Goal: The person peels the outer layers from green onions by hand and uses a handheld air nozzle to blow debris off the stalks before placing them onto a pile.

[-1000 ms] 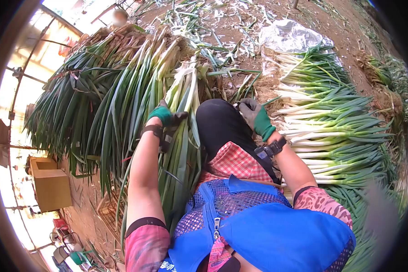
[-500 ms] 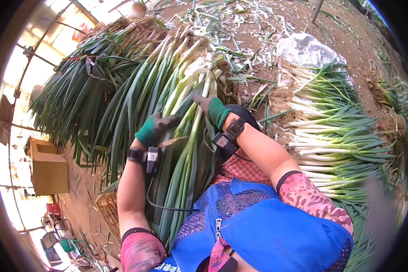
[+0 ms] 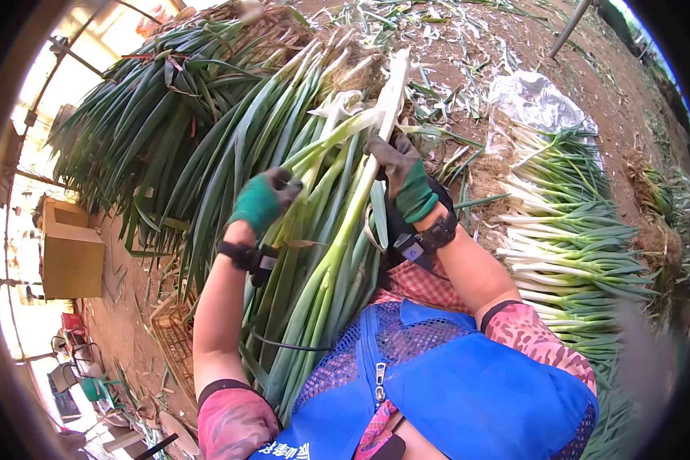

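Note:
My right hand (image 3: 402,175), in a green and dark grey glove, is closed around the pale stalk of a long green onion (image 3: 360,192). The stalk's white end (image 3: 393,80) points up and away; its leaves run down towards my lap. My left hand (image 3: 265,201), gloved the same way, pinches an outer leaf (image 3: 322,143) that bends away from the stalk near its white end. Beneath both hands lie more unpeeled green onions (image 3: 276,100) with roots at the far end. Some fingertips of the left hand are hidden.
At the right, a long row of pale, cleaned green onions (image 3: 544,249) lies beside a white plastic sack (image 3: 540,100). A tied bundle (image 3: 138,123) is at the upper left. A box (image 3: 73,257) and a crate (image 3: 175,337) stand left. Scraps litter the soil.
The outer leaf has been pulled away from the stalk towards my left hand, baring more white. My right hand has moved slightly right with the green onion; my left hand has shifted a little.

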{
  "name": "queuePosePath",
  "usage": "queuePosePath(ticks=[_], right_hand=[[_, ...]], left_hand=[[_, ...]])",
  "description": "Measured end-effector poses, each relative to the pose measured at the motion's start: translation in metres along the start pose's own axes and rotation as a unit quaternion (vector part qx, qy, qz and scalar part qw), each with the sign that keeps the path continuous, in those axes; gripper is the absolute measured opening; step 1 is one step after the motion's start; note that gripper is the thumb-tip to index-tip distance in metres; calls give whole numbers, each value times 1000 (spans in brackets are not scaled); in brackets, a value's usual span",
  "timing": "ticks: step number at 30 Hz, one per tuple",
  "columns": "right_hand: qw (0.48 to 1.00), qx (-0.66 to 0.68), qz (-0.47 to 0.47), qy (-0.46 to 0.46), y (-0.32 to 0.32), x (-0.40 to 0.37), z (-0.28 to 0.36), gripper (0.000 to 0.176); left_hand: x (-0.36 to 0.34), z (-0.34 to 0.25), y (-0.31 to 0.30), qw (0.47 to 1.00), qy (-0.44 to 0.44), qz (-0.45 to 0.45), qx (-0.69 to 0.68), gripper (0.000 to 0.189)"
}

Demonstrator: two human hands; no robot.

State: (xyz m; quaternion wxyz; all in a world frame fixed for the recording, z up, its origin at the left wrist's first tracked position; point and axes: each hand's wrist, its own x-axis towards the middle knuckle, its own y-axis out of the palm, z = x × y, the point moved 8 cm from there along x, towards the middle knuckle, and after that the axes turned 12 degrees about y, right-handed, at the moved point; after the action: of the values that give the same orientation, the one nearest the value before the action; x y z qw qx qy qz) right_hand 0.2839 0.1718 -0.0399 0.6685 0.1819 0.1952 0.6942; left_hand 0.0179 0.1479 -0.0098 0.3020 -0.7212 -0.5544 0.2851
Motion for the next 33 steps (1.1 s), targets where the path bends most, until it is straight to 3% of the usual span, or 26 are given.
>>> queuePosePath(ticks=[1,3,4,7,8,9,11,13,15,16,17,18,21,23,24,27,29,31,33], right_hand=[[1000,6,7,22,2,0,3,27],[994,47,33,89,13,-3,9,27],[997,-48,41,42,17,2,17,26],[991,-42,100,72,64,-8,55,23],[986,-68,125,84,72,-7,58,24],[980,-92,150,97,82,-5,59,26],[976,-79,183,91,105,-4,53,33],[962,-176,181,101,119,6,22,34],[952,-214,209,63,142,4,-2,35],[937,-281,207,-27,142,12,-24,37],[909,-345,203,-115,143,14,-36,39],[902,-365,190,-131,139,5,-35,31],[888,-443,127,-12,103,10,-66,35],[830,-552,41,67,59,21,-90,39],[811,-583,-14,38,52,16,-77,41],[837,-519,-59,163,41,22,-68,42],[839,-504,-32,203,28,42,-92,44],[758,-635,60,137,31,63,-122,30],[708,-688,92,127,35,80,-148,26]], left_hand=[[-3,-27,11,993,-24,81,79,49],[6,-20,33,979,-24,96,178,50],[9,-14,42,968,-24,104,226,51],[19,-14,42,969,3,72,235,44],[14,-12,24,985,-89,25,-145,39],[16,-8,14,953,-69,-46,-292,39],[20,-6,-10,942,-38,-47,-329,44],[14,-33,-42,938,156,-134,-280,49],[9,-50,-37,952,216,-65,-207,52],[5,-58,-35,953,247,-34,-173,53],[-1,-50,-19,966,84,43,-241,52],[-7,-33,-14,937,23,69,-342,37],[-25,6,-8,968,-96,107,-206,31],[-40,2,-19,957,-110,43,-264,33],[-45,0,-34,952,-111,6,-284,33],[-55,-13,-90,938,-58,-106,-326,32],[-62,-14,-139,924,4,-193,-331,30],[-78,-12,-167,865,-46,-267,-423,30],[-90,-33,-176,853,-48,-307,-420,30]])
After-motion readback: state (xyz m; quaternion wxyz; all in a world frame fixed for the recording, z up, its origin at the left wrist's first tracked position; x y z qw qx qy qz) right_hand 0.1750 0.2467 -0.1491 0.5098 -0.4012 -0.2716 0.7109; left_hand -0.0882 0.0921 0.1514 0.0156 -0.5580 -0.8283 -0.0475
